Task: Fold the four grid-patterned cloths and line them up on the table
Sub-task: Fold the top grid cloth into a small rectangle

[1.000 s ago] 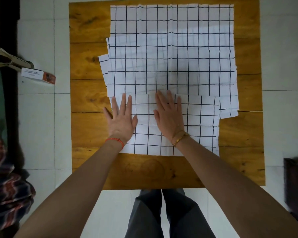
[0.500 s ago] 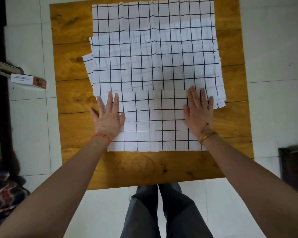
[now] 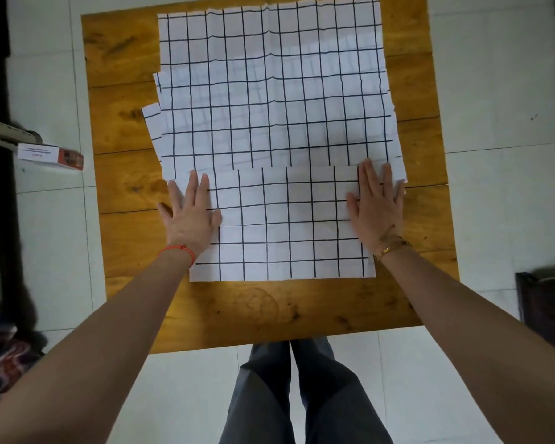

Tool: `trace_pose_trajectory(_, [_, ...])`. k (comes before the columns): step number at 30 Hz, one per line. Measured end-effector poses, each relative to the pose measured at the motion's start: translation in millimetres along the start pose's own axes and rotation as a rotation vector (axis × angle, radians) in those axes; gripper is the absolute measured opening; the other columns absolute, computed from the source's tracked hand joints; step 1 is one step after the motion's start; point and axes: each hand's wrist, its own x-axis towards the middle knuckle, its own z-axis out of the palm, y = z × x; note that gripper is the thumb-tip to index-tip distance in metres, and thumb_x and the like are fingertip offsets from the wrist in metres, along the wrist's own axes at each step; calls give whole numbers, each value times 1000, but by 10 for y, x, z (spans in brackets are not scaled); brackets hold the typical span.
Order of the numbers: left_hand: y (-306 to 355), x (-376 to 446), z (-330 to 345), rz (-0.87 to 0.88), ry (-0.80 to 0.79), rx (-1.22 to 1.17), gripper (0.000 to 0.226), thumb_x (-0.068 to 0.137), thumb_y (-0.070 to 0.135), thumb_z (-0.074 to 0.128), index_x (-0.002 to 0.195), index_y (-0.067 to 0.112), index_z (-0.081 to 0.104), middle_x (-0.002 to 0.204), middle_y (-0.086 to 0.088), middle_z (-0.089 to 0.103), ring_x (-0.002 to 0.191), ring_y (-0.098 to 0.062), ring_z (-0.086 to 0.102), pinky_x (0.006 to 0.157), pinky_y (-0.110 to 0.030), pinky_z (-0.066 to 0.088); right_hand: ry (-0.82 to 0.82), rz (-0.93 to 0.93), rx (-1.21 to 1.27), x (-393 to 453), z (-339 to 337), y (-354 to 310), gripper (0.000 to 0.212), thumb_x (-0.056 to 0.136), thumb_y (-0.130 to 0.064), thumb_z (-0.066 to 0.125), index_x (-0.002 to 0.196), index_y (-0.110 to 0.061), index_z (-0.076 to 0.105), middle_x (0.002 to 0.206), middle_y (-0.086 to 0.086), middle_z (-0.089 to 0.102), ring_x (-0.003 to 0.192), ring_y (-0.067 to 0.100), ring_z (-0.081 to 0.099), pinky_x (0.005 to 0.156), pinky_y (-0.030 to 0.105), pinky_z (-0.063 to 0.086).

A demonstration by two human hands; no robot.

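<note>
My right hand (image 3: 374, 208) has slid out to the folded cloth (image 3: 285, 222) edge (left hand (image 3: 189, 213) unmoved), both pressing flat, fingers straight.

bare forearms, no sleeves in view. left hand (image 3: 189, 216): thin red-orange thread bracelet (image 3: 178, 250) at wrist, small knot or tail on inner side. right hand (image 3: 375, 209): slim gold bangle (image 3: 391, 247) at wrist, looks like two narrow bands close together. legs below table edge: dark grey trousers (image 3: 298, 395), loose cut, soft vertical creases.
</note>
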Motion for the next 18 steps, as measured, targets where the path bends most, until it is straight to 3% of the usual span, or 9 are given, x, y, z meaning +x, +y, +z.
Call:
trace_pose_trajectory(5, [27,-50,-1,-34,193,-213,75,91,23,58,153,21,15,162,0,5,147,-34,6,117,-55,16,-31,-8,16,21,-42,2,70,97,-49,27,151,-15,1,160,0,-2,146,28,-8,117,52,0])
trace_pose_trajectory(9, [-20,-185,52,-121,361,-436,57,85,17,61,139,15,42,141,-11,41,126,-32,37,100,-44,40,18,-24,92,16,-94,-119,73,95,-49,35,152,-14,5,160,3,4,146,29,-2,118,50,3])
trace_pose_trajectory(13, [-110,-309,171,-271,351,-577,42,85,19,64,125,14,52,121,-10,54,113,-29,47,93,-45,46,69,-151,129,-45,-119,-371,70,91,-50,33,150,-14,19,157,6,20,145,32,12,116,52,15])
trace_pose_trajectory(18, [-149,-430,220,-343,349,-702,34,84,16,64,117,12,55,109,-9,58,100,-26,56,87,-44,51,76,-363,192,-187,-90,-728,59,90,-38,52,140,-9,38,142,11,42,135,32,33,110,49,31])
